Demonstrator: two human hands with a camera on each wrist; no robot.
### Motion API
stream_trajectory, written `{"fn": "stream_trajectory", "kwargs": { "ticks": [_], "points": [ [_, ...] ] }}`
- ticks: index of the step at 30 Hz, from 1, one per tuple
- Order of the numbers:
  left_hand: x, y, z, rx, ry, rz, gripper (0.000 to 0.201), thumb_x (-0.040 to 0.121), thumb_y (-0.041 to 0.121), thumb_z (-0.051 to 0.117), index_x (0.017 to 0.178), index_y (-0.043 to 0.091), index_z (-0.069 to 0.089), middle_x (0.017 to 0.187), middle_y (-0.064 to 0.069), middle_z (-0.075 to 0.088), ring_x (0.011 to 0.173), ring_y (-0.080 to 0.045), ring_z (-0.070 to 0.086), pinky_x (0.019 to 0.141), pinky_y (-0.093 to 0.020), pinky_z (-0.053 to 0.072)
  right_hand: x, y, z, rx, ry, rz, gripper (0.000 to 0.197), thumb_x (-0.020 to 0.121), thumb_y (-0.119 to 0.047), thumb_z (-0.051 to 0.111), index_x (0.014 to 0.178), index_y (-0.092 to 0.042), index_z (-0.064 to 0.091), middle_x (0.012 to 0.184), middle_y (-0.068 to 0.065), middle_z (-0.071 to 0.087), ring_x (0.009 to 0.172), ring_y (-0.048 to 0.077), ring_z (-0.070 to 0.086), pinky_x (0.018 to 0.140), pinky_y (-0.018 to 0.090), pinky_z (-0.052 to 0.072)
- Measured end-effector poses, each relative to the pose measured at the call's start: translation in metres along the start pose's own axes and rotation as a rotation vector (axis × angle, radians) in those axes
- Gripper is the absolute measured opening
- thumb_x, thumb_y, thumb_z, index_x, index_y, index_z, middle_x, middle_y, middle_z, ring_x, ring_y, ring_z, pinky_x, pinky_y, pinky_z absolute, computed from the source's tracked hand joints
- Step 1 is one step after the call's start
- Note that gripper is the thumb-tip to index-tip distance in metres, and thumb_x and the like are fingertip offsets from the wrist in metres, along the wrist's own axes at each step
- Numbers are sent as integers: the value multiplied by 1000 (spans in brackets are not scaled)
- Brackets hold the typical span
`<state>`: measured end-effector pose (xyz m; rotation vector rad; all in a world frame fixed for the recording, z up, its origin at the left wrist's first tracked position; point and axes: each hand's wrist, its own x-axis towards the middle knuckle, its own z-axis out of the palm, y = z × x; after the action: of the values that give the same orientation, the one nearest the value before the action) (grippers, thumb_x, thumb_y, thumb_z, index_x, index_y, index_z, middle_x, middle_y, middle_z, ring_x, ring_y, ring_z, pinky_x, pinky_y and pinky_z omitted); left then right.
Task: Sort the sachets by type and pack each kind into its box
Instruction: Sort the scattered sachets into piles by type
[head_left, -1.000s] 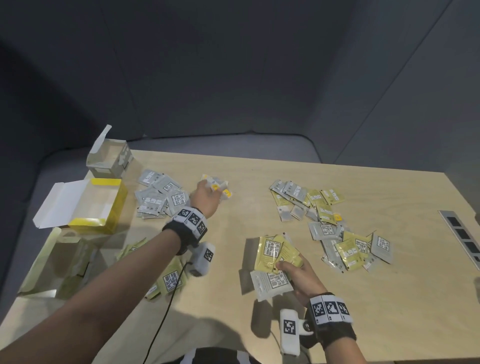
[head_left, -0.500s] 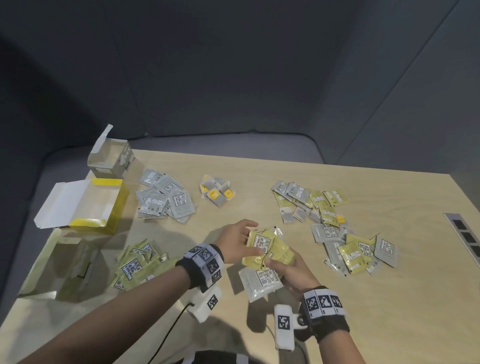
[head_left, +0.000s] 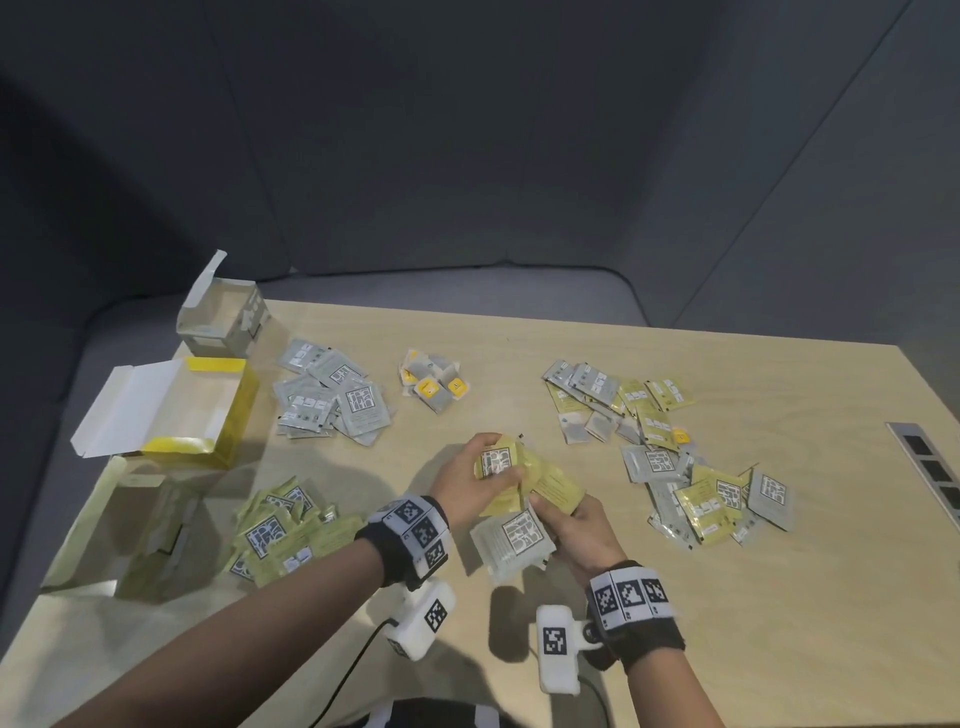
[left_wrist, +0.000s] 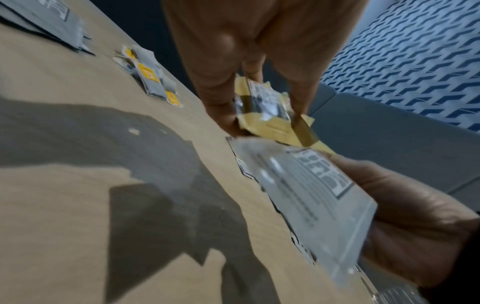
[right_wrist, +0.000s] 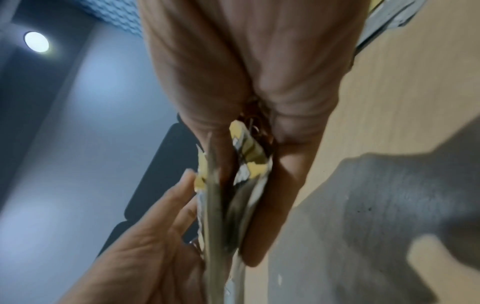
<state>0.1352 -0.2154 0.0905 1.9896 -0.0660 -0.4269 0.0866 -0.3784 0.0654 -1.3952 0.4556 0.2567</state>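
Both hands meet over the middle of the pale wooden table (head_left: 675, 597). The right hand (head_left: 582, 535) clamps a mixed bunch of flat foil sachets (head_left: 514, 540) — grey one nearest, yellow ones behind. The left hand (head_left: 470, 483) pinches one yellow foil sachet (head_left: 496, 462) off the top. The open yellow cardboard box (head_left: 208, 415) sits far left, with a sorted pile of grey sachets (head_left: 332, 400) just beside it.

Worktop (head_left: 571, 649): we see pale beige wood grain.
Yellow box (head_left: 231, 415), on the worktop's left edge: bright yellow walls, white flap.
Grey box (head_left: 228, 322), behind the yellow box: we find dull grey card.
Grey sachets (head_left: 332, 400), right of the yellow box: silver-grey, black-and-white maze squares.
Held sachets (head_left: 524, 483): we note pale yellow.
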Motion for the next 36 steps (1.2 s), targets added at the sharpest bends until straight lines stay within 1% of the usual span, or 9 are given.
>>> {"fn": "stream_trajectory", "kwargs": {
  "ticks": [6,14,19,23,26,28,30,33,36],
  "points": [
    [9,-1,-7,-47,101,-15,51,76,25,79,121,17,54,106,12,53,99,-9,52,62,-4,33,8,-1,-2,-11,85,-35,19,86,-9,65,104,-6,68,100,15,72,95,33,68,88,47,53],
    [18,-15,-21,-153,15,-3,35,74,12,80,101,22,61,96,4,64,88,-11,58,65,-5,43,8,-2,-7,71,153,-4,21,85,-9,67,105,-4,66,100,16,72,95,35,67,87,52,52],
    [22,-19,-20,-156,-47,6,40,73,12,81,105,28,62,110,3,64,108,-13,56,95,-28,43,6,-5,-6,39,122,-6,23,84,-8,67,107,-4,66,102,14,72,99,33,67,87,49,53],
    [22,-15,-33,-249,48,-2,38,75,11,79,109,19,64,104,4,67,96,-8,60,82,-21,44,7,-9,-14,74,158,4,27,85,-9,66,110,2,64,102,20,70,96,36,67,83,47,54],
    [20,-24,-58,-279,135,-36,30,78,8,73,102,23,62,97,1,66,91,-17,61,87,-33,48,9,-5,-25,91,205,10,31,81,-14,70,108,1,65,101,20,70,96,38,66,87,52,52],
    [12,-34,-84,-173,77,-46,25,78,15,63,100,27,58,99,-2,63,93,-19,57,90,-34,45,9,-3,-28,100,205,14,44,72,-23,76,108,-2,65,102,19,71,98,38,66,90,56,50],
    [0,-50,-108,139,-59,-90,31,87,13,53,116,23,54,109,-6,59,97,-19,54,89,-31,42,7,-2,-29,111,187,22,49,66,-26,76,109,-5,65,102,18,71,98,36,66,86,51,52],
    [-21,-79,-126,638,-97,-180,52,92,9,47,141,22,34,113,-10,59,94,-20,54,86,-29,43,5,-1,-25,164,134,70,30,84,-9,66,112,1,61,104,22,69,95,36,66,77,42,54],
    [-35,-94,-125,815,-112,-222,50,90,20,50,138,31,39,127,-5,55,111,-21,54,96,-35,45,5,-4,-13,185,69,87,31,87,-6,62,116,5,59,108,24,67,103,40,63,86,46,52]
  ]
}}
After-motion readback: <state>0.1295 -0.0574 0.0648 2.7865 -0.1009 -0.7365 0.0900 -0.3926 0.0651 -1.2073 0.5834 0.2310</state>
